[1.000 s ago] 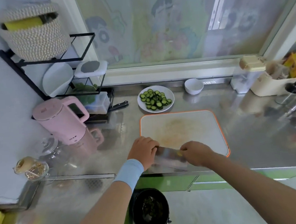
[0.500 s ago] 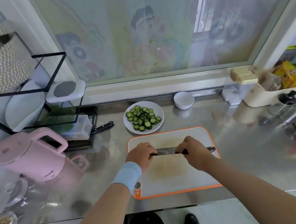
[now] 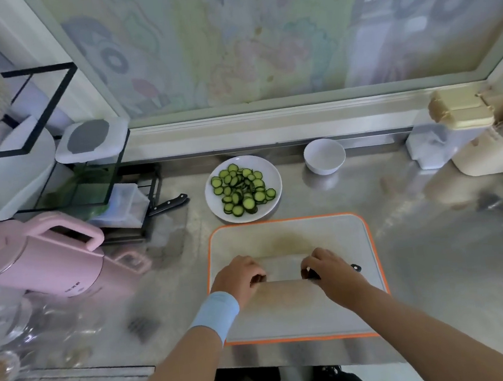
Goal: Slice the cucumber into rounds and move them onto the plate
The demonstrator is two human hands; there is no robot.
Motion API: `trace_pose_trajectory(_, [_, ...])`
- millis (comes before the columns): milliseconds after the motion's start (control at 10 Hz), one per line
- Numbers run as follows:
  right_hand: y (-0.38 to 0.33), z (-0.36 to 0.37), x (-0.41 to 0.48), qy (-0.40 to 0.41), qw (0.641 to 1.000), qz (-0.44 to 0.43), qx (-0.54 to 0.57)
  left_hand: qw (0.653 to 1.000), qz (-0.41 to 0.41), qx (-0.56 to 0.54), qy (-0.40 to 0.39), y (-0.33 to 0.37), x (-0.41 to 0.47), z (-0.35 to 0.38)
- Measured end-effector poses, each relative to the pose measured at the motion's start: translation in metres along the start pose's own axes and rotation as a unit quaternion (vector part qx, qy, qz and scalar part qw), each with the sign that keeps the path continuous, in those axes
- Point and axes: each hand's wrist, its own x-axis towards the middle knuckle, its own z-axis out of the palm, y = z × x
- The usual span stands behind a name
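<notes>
Rounds heaped on plate, just beyond board. Knife lies crosswise on board, long axis left-right. Right hand grips handle; left hand pinches blade end. Plate ahead, nearer left hand.

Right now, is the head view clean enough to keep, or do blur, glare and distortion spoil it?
Head view: centre sharp, with cucumber rounds, plate, cutting board and knife clear; the edges smear, blurring the pink kettle; wide-angle distortion bows the window sill; the steel counter shows soft reflections, no harsh glare.
</notes>
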Motion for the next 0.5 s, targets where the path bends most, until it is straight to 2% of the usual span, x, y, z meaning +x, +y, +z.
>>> trace_pose_trajectory(100, [0.001,0.004,-0.005,-0.007,1.0,0.008,-0.001,1.0,-0.017,-0.004,0.006,-0.004,-0.004,0.011])
trace_pose_trajectory(400, [-0.005,0.003,-0.012,-0.02,0.995,0.02,-0.098,0.997,-0.058,-0.059,0.003,0.005,-0.009,0.016])
trace_pose_trajectory(500, [-0.015,-0.014,-0.017,-0.01,0.995,0.067,-0.077,0.993,-0.073,-0.081,0.032,0.012,-0.019,0.003])
